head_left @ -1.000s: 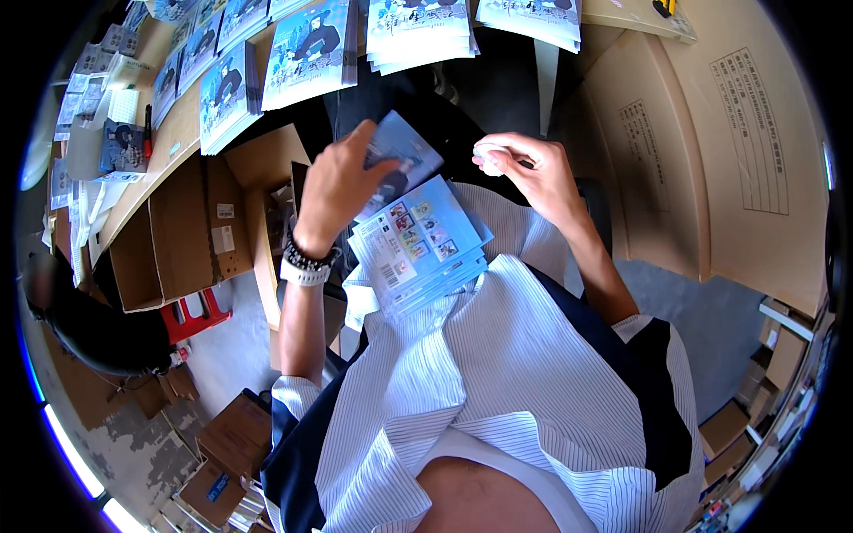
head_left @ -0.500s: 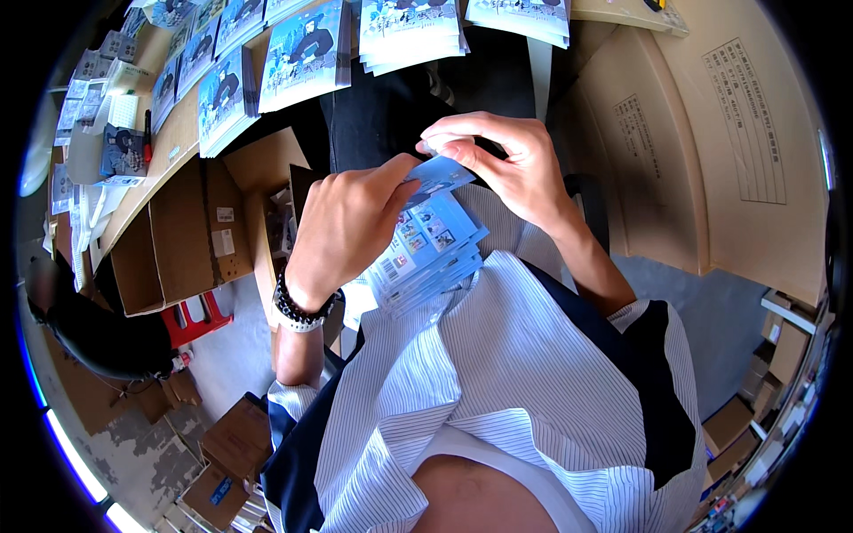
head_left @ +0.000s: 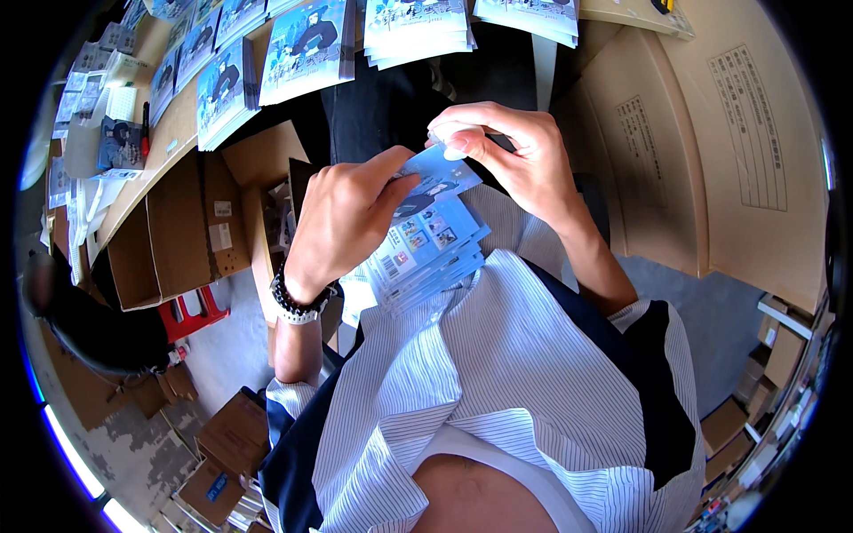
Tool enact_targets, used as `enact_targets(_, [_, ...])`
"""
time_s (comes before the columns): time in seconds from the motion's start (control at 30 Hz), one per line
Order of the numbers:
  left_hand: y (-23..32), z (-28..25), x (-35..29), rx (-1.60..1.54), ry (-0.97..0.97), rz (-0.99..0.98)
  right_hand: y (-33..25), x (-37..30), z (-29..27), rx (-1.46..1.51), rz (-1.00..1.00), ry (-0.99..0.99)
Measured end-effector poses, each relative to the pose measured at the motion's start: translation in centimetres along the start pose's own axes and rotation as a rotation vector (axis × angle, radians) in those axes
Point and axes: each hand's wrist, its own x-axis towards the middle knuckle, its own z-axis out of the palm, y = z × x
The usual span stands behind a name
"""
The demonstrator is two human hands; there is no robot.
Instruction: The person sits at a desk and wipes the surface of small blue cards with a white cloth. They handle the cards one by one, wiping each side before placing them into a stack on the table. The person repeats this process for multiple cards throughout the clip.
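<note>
In the middle of the view, my left hand (head_left: pixel 338 213), with beaded bracelets at the wrist, grips a flat blue printed packet (head_left: pixel 435 182) by its left side. My right hand (head_left: pixel 520 164) has thumb and forefinger pinched at the packet's upper edge. Something small and whitish shows at those fingertips, too small to make out. Below the held packet, a fanned stack of similar light-blue packets (head_left: pixel 419 249) with small pictures on their backs rests on my lap, against my striped shirt (head_left: pixel 533 329).
Piles of blue printed packets (head_left: pixel 311 49) line the table edge (head_left: pixel 182 133) ahead. An open cardboard box (head_left: pixel 191 231) stands at the left, near a red stool (head_left: pixel 200 311) and a person in black (head_left: pixel 102 320). Large cardboard cartons (head_left: pixel 657 151) stand on the right.
The held packet has turned so that more of its printed face shows. My right hand has shifted slightly right, still pinched at the upper edge. My left hand keeps its hold.
</note>
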Motion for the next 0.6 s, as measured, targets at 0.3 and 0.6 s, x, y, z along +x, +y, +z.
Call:
enact_targets(0.3, [-0.5,1.6,-1.0,-0.157,0.027,-0.034,0.7,-2.0,-0.6,-0.033,0.053,-0.071])
enact_targets(0.6, [0.4,1.2,-1.0,-0.158,-0.066,-0.057,0.5,-2.9,-1.0,-0.012,0.052,-0.069])
